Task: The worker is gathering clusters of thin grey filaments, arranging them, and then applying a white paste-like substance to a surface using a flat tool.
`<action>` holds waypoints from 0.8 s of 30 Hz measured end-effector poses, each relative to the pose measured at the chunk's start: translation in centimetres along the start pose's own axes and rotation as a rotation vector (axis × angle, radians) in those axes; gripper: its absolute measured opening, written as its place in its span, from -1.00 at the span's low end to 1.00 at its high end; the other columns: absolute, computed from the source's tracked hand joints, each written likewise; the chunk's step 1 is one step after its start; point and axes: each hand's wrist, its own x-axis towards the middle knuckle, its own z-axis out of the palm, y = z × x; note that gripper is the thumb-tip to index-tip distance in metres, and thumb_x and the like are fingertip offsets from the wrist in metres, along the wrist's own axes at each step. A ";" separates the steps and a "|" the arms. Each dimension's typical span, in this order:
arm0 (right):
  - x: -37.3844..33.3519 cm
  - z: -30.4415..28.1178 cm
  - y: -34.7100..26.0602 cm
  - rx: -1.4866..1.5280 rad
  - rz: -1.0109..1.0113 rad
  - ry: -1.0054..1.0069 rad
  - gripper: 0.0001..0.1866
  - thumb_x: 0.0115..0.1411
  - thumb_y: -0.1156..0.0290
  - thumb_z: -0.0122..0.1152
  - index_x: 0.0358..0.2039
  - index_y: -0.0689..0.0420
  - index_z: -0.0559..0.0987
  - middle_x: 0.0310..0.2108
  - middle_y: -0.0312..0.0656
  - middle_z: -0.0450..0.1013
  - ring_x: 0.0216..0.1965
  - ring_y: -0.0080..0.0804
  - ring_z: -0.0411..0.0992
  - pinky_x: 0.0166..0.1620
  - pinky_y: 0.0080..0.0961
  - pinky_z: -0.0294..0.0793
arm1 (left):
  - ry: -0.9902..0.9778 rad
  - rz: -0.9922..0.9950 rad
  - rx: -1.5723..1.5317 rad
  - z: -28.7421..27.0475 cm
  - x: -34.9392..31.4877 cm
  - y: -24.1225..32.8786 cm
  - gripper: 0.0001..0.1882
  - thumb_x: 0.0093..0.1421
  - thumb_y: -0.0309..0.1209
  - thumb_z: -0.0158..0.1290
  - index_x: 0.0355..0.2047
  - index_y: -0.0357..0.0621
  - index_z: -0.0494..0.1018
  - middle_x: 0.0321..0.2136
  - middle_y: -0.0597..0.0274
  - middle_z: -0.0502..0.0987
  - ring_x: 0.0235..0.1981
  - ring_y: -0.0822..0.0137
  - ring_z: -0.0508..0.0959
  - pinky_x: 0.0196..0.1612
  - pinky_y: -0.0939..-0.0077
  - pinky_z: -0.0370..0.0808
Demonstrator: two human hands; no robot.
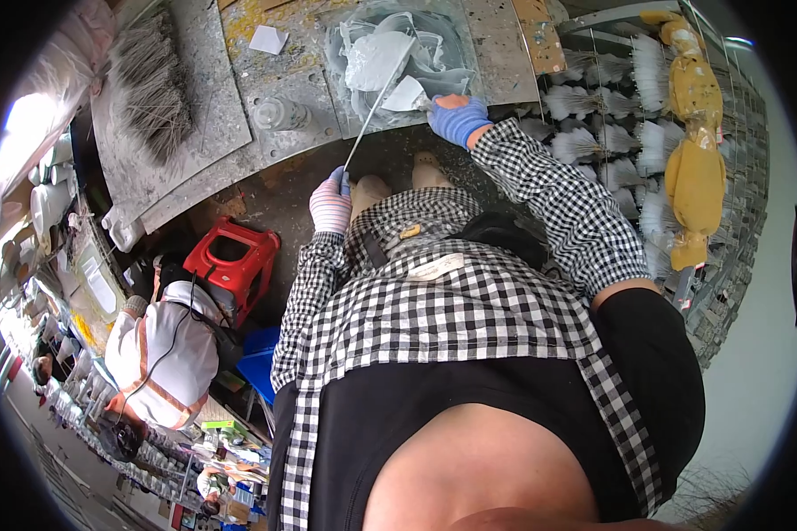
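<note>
My left hand [330,205], in a striped pale glove with blue fingertips, is closed on the lower end of a long thin white rod [379,102]. The rod slants up over a patch of white paste [374,60], smeared across a glassy sheet [462,55] on the bench. In a blue glove, my right hand [459,120] is at the sheet's near right corner. Its fingers are curled at the edge of a flat white blade-like piece [406,95] smeared with paste; its handle, if any, is hidden in the hand.
Left on the bench [212,168] lie a pile of grey bristly strands [149,88], a clear jar [281,113] and a white paper scrap [268,40]. Racked white brush-like tufts [584,102] and a yellow padded strip [692,150] stand right. A red stool [232,257] and another person [164,354] are left.
</note>
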 end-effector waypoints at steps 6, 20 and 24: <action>3.0 -5.8 2.1 0.015 0.033 0.013 -0.66 0.18 0.18 0.00 -0.28 0.08 0.67 -0.25 0.04 0.59 -0.17 0.00 0.56 -0.09 -0.11 0.52 | -0.173 -0.007 0.039 0.6 0.5 1.0 -0.74 0.30 -0.27 0.01 -0.08 -0.03 0.57 -0.40 -0.10 0.59 -0.35 -0.09 0.60 -0.26 0.13 0.53; -5.9 -2.3 8.5 -0.016 0.210 0.005 -0.54 0.22 -0.03 0.00 -0.13 0.08 0.58 -0.21 0.00 0.58 -0.12 -0.04 0.54 -0.05 -0.11 0.48 | -0.059 -0.040 0.044 0.1 -0.9 -1.9 -0.75 0.30 -0.30 0.02 -0.07 -0.02 0.56 -0.39 -0.08 0.59 -0.37 -0.06 0.59 -0.26 0.15 0.53; -6.3 -0.2 7.1 0.007 0.302 0.026 -0.55 0.20 -0.03 0.03 -0.18 0.09 0.60 -0.24 0.00 0.59 -0.14 -0.03 0.55 -0.05 -0.13 0.49 | 0.026 -0.007 -0.015 -0.7 -2.3 -2.2 -0.75 0.30 -0.30 0.03 -0.07 -0.05 0.56 -0.39 -0.10 0.59 -0.38 -0.07 0.59 -0.28 0.15 0.53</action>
